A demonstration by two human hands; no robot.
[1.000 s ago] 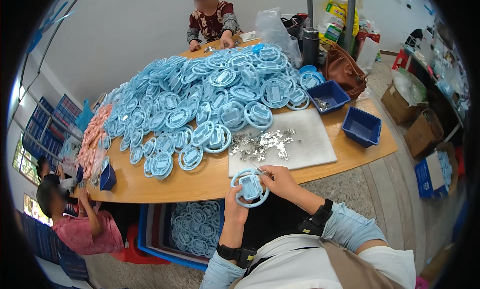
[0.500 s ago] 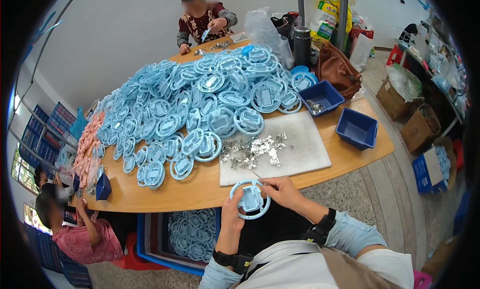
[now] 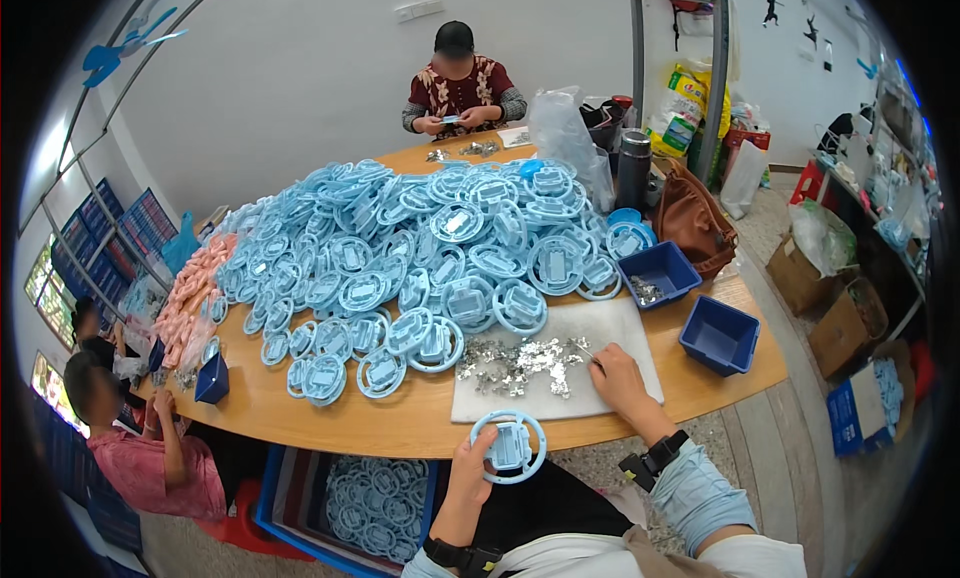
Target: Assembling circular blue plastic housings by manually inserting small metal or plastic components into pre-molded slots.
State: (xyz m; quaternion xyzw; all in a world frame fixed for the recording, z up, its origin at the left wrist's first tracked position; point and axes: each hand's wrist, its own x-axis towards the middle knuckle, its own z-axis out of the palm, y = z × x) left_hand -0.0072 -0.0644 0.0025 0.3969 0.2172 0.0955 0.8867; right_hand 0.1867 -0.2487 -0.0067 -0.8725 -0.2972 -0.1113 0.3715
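Observation:
My left hand (image 3: 470,475) grips a round light blue plastic ring part (image 3: 513,448) by its left rim, just off the table's front edge. The part looks like a toy steering wheel, with a rectangular recess in its middle. Over the white mat (image 3: 625,328), my right hand (image 3: 617,375) is closed on a thin metal tool (image 3: 588,353), whose exact kind is too small to make out. Its tip points at the right side of a heap of small silvery metal pieces (image 3: 510,366) on the mat.
A large pile of similar blue parts (image 3: 400,238) covers the table, with pink parts (image 3: 195,298) at left. Two blue bins (image 3: 720,335) stand at right near a dark flask (image 3: 633,168) and brown bag (image 3: 695,218). A crate (image 3: 290,498) sits below. Other people work at the far and left sides.
My right hand has left the blue ring part and moved forward and right to the metal pieces with the thin tool. My left hand still holds the part. The view has tilted up.

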